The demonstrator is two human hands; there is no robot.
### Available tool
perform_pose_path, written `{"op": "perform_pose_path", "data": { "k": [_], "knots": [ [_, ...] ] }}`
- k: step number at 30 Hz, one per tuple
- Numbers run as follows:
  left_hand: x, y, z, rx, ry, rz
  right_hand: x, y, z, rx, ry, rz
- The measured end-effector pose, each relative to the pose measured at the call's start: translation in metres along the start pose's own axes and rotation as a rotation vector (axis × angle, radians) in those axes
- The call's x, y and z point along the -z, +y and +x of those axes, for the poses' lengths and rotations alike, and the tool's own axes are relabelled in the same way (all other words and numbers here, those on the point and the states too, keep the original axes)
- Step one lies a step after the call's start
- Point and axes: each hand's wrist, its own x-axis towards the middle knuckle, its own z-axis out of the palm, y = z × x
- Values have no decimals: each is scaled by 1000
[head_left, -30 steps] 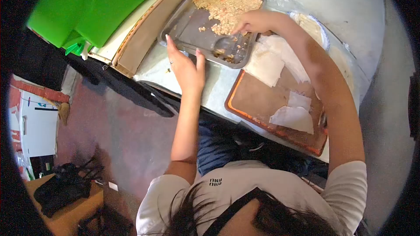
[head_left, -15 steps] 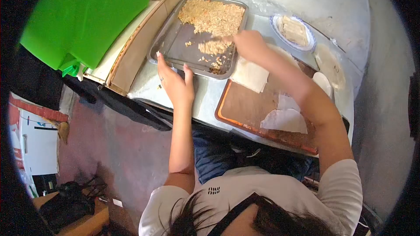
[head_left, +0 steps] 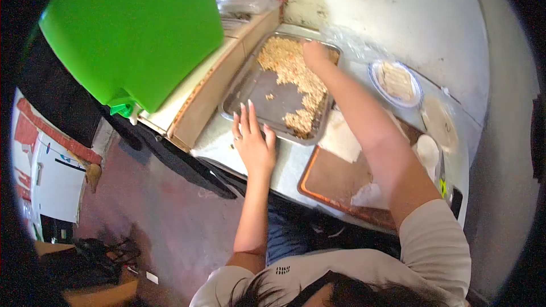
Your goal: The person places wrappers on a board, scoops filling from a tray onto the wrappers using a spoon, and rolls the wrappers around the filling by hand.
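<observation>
A grey metal baking tray [head_left: 228, 102] holds a crumbly yellowish filling [head_left: 293, 71], spread over its far side and down its right side. My left hand [head_left: 254, 143] is at the tray's near edge, fingers stretched out and apart, with a ring on one finger. Over the filling near the tray's far right corner, my right hand [head_left: 317, 55] is closed. What it grips is hidden behind the hand. Thin pale wrapper sheets [head_left: 341, 136] lie to the right of the tray, on a brown board [head_left: 330, 176].
A blue-rimmed plate [head_left: 418, 94] with pale rolls stands at the back right. Nearby lie a clear plastic lid [head_left: 441, 122] and a white spoon-shaped item [head_left: 427, 152]. On the left, a large green container [head_left: 136, 28] sits on a raised ledge [head_left: 210, 88]. Clear plastic [head_left: 355, 45] lies by the wall.
My right hand has moved away from me to the tray's far side. Loose filling has been gathered toward the right. My left hand's fingers are more spread; the view has shifted.
</observation>
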Motion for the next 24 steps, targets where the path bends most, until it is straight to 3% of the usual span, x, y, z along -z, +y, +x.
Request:
{"op": "perform_pose_path", "data": {
  "k": [17,20,24],
  "knots": [
    [5,3,-2,72,-72,-19,-28,-29,15,-12,56,-66],
    [4,4,-2,69,-65,-13,-4,-17,13,146,-105,-138],
    [2,1,-2,39,-48,0,17,-8,1,316,-140,-290]
  ]
}}
